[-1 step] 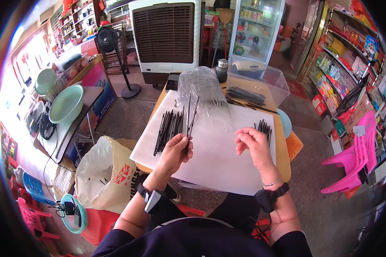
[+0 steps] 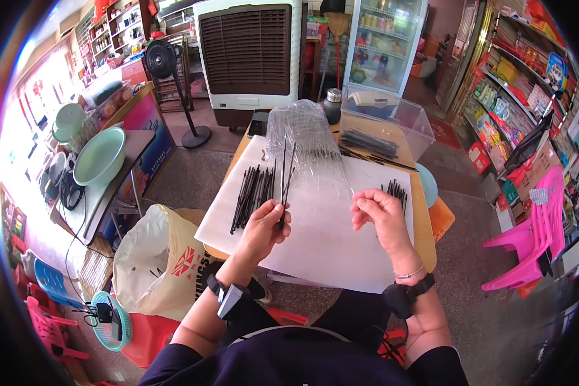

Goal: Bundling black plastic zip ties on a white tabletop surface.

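Observation:
My left hand (image 2: 268,226) is closed around a few thin black sticks (image 2: 285,177), which point up and away and spread a little at their tips. Beside it, a bunch of similar black sticks (image 2: 252,199) lies on a white sheet (image 2: 331,257). My right hand (image 2: 379,215) hovers over the sheet's right side, thumb and fingers pinched together; a faint thin line shows at the fingertips, too fine to name. Just behind it is a smaller group of black sticks (image 2: 397,192), partly hidden. Ahead lies a clear plastic bag (image 2: 297,125) of thin, pale, wire-like pieces, some spilling out.
A clear plastic bin (image 2: 408,122) with dark sticks and a dark flask (image 2: 332,106) stand at the table's far side. A white bag (image 2: 151,270) sits left of the table (image 2: 424,241). Pink chairs (image 2: 534,238) are on the right, an air cooler (image 2: 248,58) behind.
The sticks in my left hand have shifted very slightly, and my right hand has moved a touch upward and left. Everything else looks the same.

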`<state>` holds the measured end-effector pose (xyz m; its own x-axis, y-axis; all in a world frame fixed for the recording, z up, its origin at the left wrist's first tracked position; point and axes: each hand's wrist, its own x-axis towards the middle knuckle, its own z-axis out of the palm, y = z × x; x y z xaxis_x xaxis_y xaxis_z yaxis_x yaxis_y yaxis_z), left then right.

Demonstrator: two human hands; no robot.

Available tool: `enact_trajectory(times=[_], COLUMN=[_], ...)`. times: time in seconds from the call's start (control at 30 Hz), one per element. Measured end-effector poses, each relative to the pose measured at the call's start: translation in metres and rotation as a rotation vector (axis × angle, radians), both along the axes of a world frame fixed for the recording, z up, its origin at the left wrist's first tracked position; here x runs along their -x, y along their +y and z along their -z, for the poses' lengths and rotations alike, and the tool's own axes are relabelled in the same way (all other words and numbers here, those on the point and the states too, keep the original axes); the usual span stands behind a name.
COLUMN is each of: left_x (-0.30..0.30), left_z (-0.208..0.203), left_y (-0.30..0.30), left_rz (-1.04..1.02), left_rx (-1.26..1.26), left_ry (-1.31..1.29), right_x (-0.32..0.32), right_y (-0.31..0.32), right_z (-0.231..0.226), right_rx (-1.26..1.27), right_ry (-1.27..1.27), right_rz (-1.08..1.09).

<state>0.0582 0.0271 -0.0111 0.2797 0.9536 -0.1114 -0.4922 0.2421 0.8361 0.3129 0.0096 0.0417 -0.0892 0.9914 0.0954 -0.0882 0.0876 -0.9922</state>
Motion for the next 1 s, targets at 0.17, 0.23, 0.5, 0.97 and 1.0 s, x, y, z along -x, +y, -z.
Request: enact_trajectory(times=[0.17, 0.23, 0.5, 0.97, 1.0], left_x=[-0.008, -0.011, -0.043, -0.049, -0.048], left_z=[0.006, 0.006, 0.006, 0.029, 0.029], left_y=[0.010, 0.014, 0.035, 0.046, 0.046], left_rz=[0.060, 0.081, 0.170, 0.135, 0.130], left_rx=[-0.025, -0.043, -0.051, -0.056, -0.046], left_ry=[-0.020, 0.020, 0.186, 0.051, 0.054], right_x=[0.001, -0.001, 0.000, 0.010, 0.008], right_y=[0.011, 0.012, 0.042, 0.091, 0.092], right_z=[-0.019, -0.017, 0.009, 0.083, 0.083], right_rx=[-0.002, -0.060, -0.050, 0.047, 0.058], right_ry=[0.186, 0.109, -0.154, 0.520, 0.523], right_rz=[-0.080, -0.053, 0.232, 0.080, 0.077])
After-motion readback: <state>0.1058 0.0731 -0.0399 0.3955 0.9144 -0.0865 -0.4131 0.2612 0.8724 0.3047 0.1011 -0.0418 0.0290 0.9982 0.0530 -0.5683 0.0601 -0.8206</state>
